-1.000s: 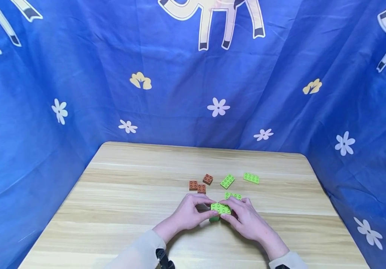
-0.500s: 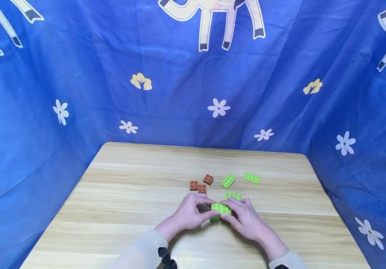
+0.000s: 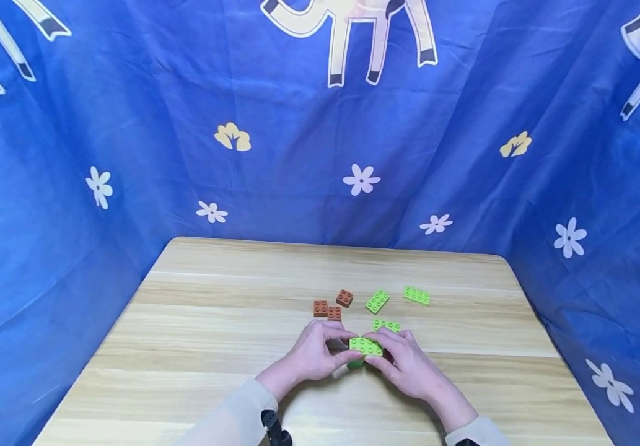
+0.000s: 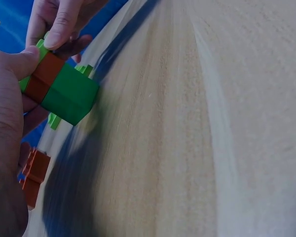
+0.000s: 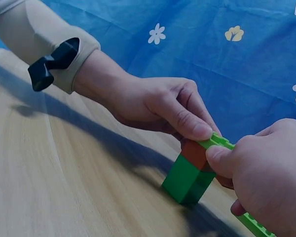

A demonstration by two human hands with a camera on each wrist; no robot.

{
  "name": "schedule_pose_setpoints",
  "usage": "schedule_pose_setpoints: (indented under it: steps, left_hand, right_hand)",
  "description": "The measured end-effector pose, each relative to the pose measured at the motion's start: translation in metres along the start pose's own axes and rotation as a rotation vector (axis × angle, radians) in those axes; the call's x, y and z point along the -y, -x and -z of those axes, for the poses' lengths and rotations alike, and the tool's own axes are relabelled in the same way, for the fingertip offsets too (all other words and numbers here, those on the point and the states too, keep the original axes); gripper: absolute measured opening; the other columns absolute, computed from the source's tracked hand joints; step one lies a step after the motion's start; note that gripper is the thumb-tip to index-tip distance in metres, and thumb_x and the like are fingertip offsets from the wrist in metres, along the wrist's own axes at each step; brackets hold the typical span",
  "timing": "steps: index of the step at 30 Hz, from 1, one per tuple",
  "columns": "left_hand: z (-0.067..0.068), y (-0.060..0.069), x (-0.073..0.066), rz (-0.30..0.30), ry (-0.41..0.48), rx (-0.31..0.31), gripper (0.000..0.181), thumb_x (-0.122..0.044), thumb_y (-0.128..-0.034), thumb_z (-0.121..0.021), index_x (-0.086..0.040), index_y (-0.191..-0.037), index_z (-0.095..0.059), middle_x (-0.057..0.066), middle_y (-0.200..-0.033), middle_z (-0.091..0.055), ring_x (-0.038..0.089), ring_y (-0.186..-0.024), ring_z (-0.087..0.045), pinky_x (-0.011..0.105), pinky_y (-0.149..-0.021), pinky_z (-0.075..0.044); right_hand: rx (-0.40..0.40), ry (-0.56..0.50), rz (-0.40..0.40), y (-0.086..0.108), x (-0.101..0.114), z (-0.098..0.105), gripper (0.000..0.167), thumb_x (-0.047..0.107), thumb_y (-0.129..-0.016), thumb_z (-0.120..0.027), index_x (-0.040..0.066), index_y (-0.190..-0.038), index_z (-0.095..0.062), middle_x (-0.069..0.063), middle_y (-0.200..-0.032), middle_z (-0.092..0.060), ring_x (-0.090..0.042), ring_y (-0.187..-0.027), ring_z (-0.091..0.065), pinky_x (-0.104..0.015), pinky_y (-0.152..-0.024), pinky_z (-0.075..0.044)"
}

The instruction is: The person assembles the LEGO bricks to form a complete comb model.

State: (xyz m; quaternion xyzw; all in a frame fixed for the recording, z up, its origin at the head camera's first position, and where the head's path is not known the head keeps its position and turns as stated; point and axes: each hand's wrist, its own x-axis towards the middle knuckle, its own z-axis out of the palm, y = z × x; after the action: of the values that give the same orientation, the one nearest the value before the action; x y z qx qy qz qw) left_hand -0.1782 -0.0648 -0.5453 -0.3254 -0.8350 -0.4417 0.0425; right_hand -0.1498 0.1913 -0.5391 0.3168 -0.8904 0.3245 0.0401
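Note:
A lime-green plate [image 3: 366,345] with studs lies on top of a small stack, above a brown brick [image 5: 194,154] and a dark green block [image 4: 70,94] at the bottom. My left hand [image 3: 314,353] pinches the plate's left end between thumb and fingers. At the right end, my right hand [image 3: 406,365] pinches the same plate, thumb in front and fingers behind. The stack stands on the table between both hands. My fingers hide part of the brown layer.
Several brown bricks [image 3: 320,308] lie together beyond my left hand. Lime-green plates lie behind the right hand: one close to the fingers [image 3: 386,325], one angled plate [image 3: 377,301] and one farther right [image 3: 417,295]. A blue curtain [image 3: 297,155] surrounds the wooden table [image 3: 214,347].

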Motion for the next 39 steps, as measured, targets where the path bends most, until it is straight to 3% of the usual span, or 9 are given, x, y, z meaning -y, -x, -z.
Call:
schedule_pose_setpoints:
  steps: [7,15,23,32,39]
  left_hand:
    - [0.0002,-0.0005,-0.0002,0.012,-0.016,0.027,0.039,-0.048,-0.0885,-0.086,-0.017,-0.113,-0.083,-0.019,-0.098,-0.072,0.009,-0.085,-0.068,0.027,-0.080,-0.052]
    - [0.0020,-0.0003,-0.0013,0.011,-0.030,0.064,0.040,-0.046,-0.0901,-0.085,-0.015,-0.116,-0.082,-0.020,-0.096,-0.070,0.013,-0.084,-0.068,0.031,-0.079,-0.054]
    - [0.0014,0.0004,-0.0020,-0.019,-0.064,0.044,0.039,-0.045,-0.0911,-0.084,-0.016,-0.116,-0.082,-0.020,-0.094,-0.069,0.013,-0.082,-0.067,0.030,-0.083,-0.050]
    - [0.0002,0.0027,-0.0001,-0.034,-0.004,0.026,0.036,-0.039,-0.0911,-0.085,-0.013,-0.116,-0.081,-0.014,-0.099,-0.072,0.015,-0.086,-0.071,0.030,-0.079,-0.057]
    - [-0.0007,0.0028,0.0013,-0.026,0.028,0.026,0.040,-0.041,-0.0927,-0.083,-0.012,-0.120,-0.080,-0.011,-0.106,-0.075,0.013,-0.095,-0.073,0.034,-0.089,-0.058]
  right_hand:
    - [0.023,-0.057,-0.031,0.0025,0.0035,0.0007,0.037,0.039,-0.106,-0.065,0.030,-0.141,-0.064,0.024,-0.122,-0.063,0.000,-0.105,-0.060,-0.045,-0.099,-0.038]
    - [0.036,-0.087,-0.069,0.0046,0.0057,-0.0014,0.037,0.045,-0.108,-0.059,0.037,-0.144,-0.061,0.027,-0.124,-0.061,-0.001,-0.108,-0.059,-0.049,-0.101,-0.038]
    - [0.007,-0.066,-0.051,0.0035,0.0055,-0.0017,0.035,0.042,-0.107,-0.061,0.035,-0.142,-0.063,0.026,-0.121,-0.062,0.000,-0.103,-0.060,-0.047,-0.099,-0.038]
    - [0.005,-0.047,-0.069,0.0012,0.0067,-0.0014,0.037,0.046,-0.106,-0.061,0.034,-0.141,-0.064,0.027,-0.116,-0.062,0.001,-0.097,-0.059,-0.044,-0.096,-0.035]
    - [0.000,-0.032,-0.081,-0.0003,0.0082,0.0000,0.038,0.049,-0.106,-0.061,0.034,-0.141,-0.065,0.027,-0.111,-0.061,0.001,-0.091,-0.057,-0.042,-0.095,-0.035]
